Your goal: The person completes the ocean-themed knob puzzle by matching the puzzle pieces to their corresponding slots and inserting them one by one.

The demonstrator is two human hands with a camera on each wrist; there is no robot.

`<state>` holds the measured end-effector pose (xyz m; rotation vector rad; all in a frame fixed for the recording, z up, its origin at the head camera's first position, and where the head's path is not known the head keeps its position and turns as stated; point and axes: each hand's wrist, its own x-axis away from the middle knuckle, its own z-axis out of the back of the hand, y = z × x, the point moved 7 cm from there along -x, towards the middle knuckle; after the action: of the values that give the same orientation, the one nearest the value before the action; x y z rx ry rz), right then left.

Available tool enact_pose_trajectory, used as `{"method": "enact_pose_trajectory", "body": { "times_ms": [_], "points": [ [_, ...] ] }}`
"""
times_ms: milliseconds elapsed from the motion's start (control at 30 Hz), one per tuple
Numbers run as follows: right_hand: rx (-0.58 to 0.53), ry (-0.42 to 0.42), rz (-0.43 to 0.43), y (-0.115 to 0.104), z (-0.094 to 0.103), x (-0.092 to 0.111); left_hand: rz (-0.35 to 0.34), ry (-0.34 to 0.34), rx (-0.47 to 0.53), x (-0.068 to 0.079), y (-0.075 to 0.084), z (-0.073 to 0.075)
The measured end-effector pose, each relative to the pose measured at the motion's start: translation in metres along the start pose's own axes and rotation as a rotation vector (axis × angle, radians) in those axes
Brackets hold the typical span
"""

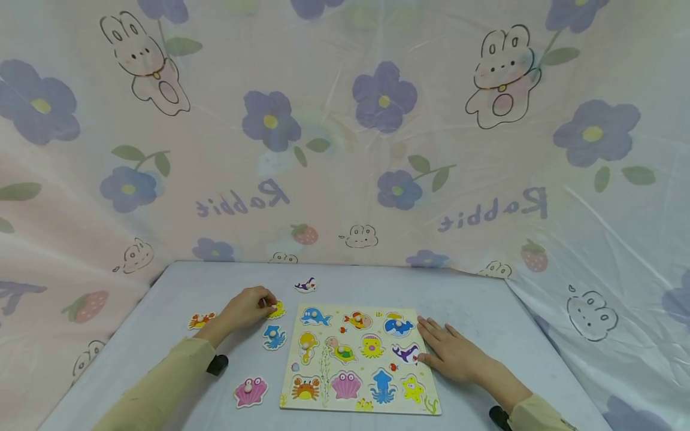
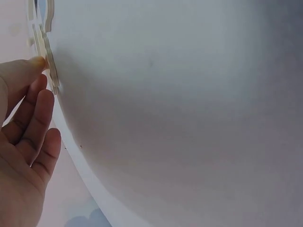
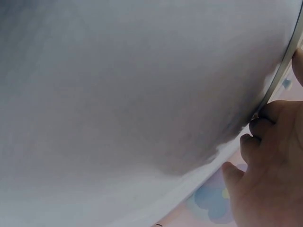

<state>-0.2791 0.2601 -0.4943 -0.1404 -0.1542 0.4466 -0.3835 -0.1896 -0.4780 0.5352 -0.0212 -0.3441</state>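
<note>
A pale puzzle board printed with sea animals lies flat on the white-covered bench. Just left of the board's far-left corner, the left hand pinches a small yellow piece between thumb and fingers; the fingers partly hide its figure. The right hand lies with its fingers extended at the board's right edge, touching it. Beyond the board's far-left corner is a purple-and-white whale piece. Close to the board's left edge lies a blue squid piece; a pink shell piece lies left of its near-left corner, and an orange crab piece rests farther left. Behind the board hangs a curtain patterned with rabbits and purple flowers.
</note>
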Motion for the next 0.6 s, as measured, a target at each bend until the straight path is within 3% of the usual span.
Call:
{"method": "enact_pose_trajectory", "body": {
  "times_ms": [600],
  "points": [
    [0.003,-0.006,-0.017,0.002,-0.003,-0.001,0.002,0.027,0.016,0.005,0.013,0.006]
  ]
}}
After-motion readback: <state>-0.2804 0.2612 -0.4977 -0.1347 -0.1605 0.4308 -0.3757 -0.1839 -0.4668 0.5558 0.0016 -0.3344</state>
